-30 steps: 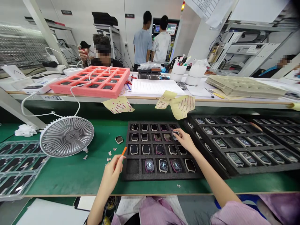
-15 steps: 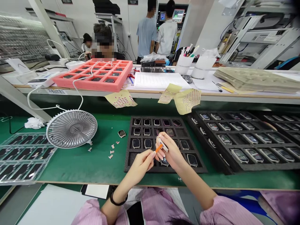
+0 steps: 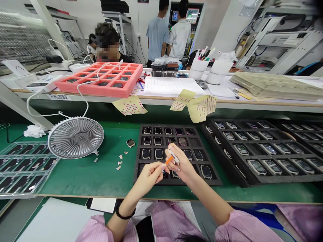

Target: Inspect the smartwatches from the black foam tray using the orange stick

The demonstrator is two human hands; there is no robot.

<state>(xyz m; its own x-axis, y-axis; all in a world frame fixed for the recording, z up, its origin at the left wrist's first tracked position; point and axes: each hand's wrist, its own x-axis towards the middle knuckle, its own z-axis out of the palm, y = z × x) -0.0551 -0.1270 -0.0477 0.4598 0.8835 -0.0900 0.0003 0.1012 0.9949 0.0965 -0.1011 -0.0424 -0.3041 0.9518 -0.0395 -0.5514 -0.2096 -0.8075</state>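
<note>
My right hand (image 3: 184, 166) grips a light-coloured watch case (image 3: 176, 158), tilted on edge above the black foam tray (image 3: 194, 146). Between the thumb and fingers of my left hand (image 3: 150, 173) is a narrow orange strip (image 3: 169, 160). Its far end meets the side of the watch case; whether it is attached or only pressed there I cannot tell. Square-faced watches (image 3: 158, 154) fill many of the tray's compartments, and my hands hide some in the front rows. A single watch (image 3: 130, 143) lies on the green bench left of the tray, with small pale scraps (image 3: 120, 163) nearby.
A round fan (image 3: 77, 137) stands left, beside a clear plastic tray (image 3: 25, 168) of dark parts. More foam trays (image 3: 267, 151) with watches are stacked right. The shelf ahead carries a pink foam tray (image 3: 101, 89) and papers (image 3: 171, 86). Several people are beyond it.
Both hands keep their grips, moving slightly left. The watch case has turned a little, so more of the orange strip shows against it. The person behind the shelf has shifted.
</note>
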